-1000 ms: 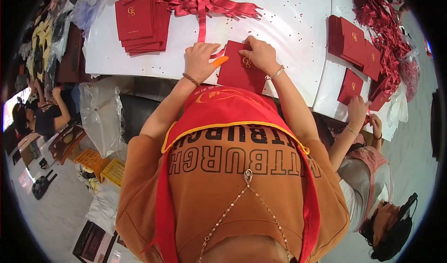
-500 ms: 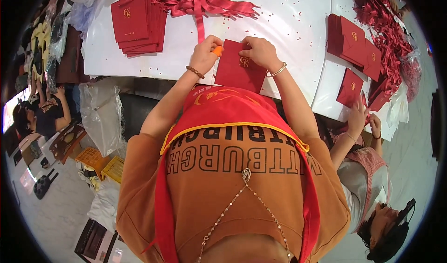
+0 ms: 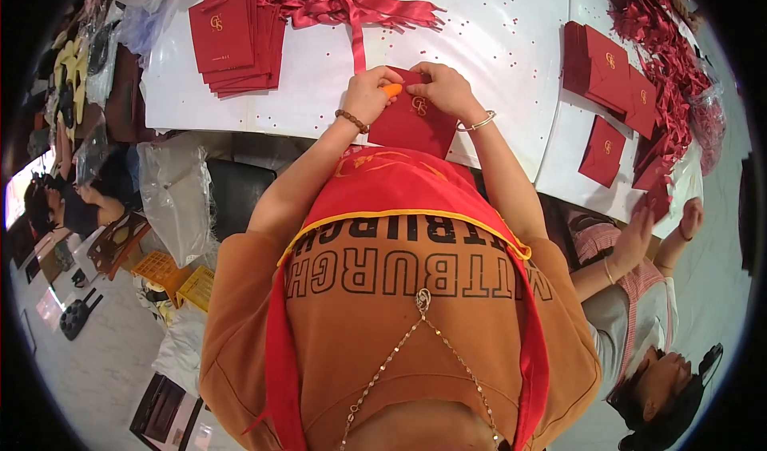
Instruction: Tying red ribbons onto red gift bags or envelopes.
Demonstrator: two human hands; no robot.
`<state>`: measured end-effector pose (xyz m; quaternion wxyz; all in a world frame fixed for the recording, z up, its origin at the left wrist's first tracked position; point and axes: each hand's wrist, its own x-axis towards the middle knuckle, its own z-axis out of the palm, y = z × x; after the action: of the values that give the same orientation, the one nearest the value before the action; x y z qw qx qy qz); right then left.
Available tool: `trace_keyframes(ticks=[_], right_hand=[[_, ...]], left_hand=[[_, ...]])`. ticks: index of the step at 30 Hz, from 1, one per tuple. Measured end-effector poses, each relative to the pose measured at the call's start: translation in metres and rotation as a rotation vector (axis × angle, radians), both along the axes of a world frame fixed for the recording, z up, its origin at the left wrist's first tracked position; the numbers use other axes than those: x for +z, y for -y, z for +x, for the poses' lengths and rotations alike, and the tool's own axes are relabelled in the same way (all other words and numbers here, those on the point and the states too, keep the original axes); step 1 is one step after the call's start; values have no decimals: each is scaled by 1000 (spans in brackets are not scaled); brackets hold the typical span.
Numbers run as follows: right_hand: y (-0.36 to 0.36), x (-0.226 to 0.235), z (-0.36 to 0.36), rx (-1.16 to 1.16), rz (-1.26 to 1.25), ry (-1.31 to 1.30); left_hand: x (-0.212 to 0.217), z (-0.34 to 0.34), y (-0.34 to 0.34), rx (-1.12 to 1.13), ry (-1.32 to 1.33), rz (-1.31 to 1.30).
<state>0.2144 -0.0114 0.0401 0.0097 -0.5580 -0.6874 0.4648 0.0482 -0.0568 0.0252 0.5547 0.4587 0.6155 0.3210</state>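
Note:
A flat red paper bag (image 3: 415, 127) with gold lettering lies on the white table in front of me. My left hand (image 3: 371, 93) is closed over its upper left part, an orange cover (image 3: 391, 90) on the thumb. A red satin ribbon (image 3: 357, 43) runs from the ribbon pile down into these fingers; its end is hidden. With thumb and curled fingers, my right hand (image 3: 444, 91) grips the bag's top edge. Both hands are close together at the top of the bag.
Several finished-looking red bags (image 3: 228, 43) with ribbon handles are stacked at left, beside a heap of red ribbons (image 3: 343, 0). More red bags (image 3: 607, 71) and ribbons (image 3: 679, 83) lie at right. A co-worker (image 3: 639, 291) sits there. Small red dots are scattered over the table (image 3: 495, 59).
My left hand has moved right, from beside the bag onto its top, drawing the ribbon along. My right hand has barely shifted. The co-worker's hands have moved apart, away from the small bag.

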Motion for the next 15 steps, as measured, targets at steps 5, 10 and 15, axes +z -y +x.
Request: trace_keyframes(ticks=[5, 10, 15], right_hand=[[3, -2, 1, -2, 47, -27], [6, 1, 2, 0, 95, -51], [10, 1, 0, -5, 119, -66]], left_hand=[[-4, 4, -1, -33, -105, 51], [-2, 4, -2, -32, -341, 177], [9, 6, 0, -66, -429, 252]])
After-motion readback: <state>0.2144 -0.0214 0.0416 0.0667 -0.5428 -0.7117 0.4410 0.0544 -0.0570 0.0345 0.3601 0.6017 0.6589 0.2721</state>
